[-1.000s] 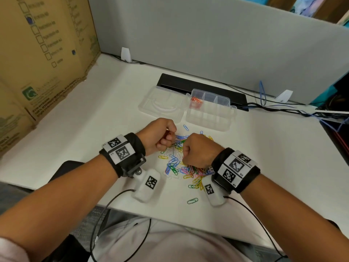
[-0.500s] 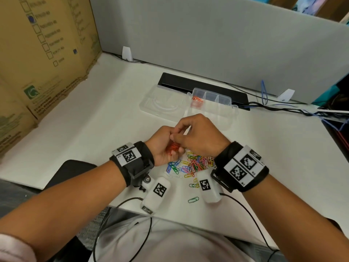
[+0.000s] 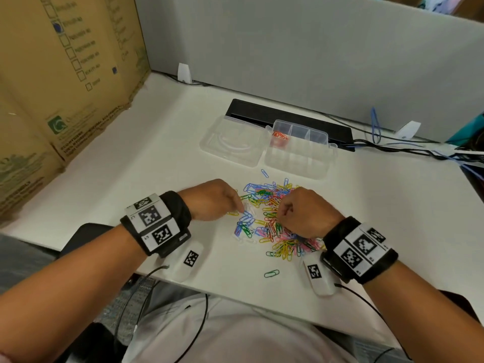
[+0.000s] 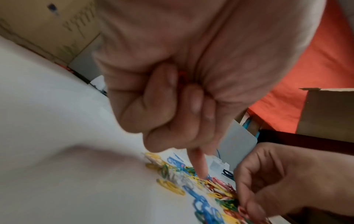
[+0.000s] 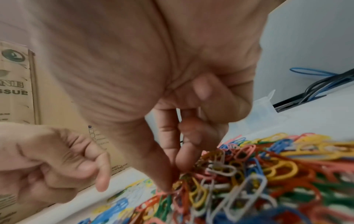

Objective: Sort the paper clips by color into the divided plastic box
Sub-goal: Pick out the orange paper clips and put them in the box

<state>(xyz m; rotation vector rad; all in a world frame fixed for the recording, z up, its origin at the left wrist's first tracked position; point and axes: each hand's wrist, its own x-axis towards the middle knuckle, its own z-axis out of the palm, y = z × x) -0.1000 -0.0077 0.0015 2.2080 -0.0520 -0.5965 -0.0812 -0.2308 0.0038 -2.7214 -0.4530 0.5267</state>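
Paper clips (image 3: pixel 275 218) heaped in mixed colours on the white desk (image 3: pixel 131 158), just short of the divided plastic box (image 3: pixel 298 150), lid open, a few red clips (image 3: pixel 280 136) in its far-left compartment. Left hand (image 3: pixel 212 200) curled around red clips (image 4: pixel 182 77) in the palm, forefinger out and poking the heap. Right hand (image 3: pixel 303 213) pinching down into the tangle; whether anything is caught, cannot tell. Likely trouble: interlocked clips dragging wrong colours along, or the palmed clips slipping back into the heap.
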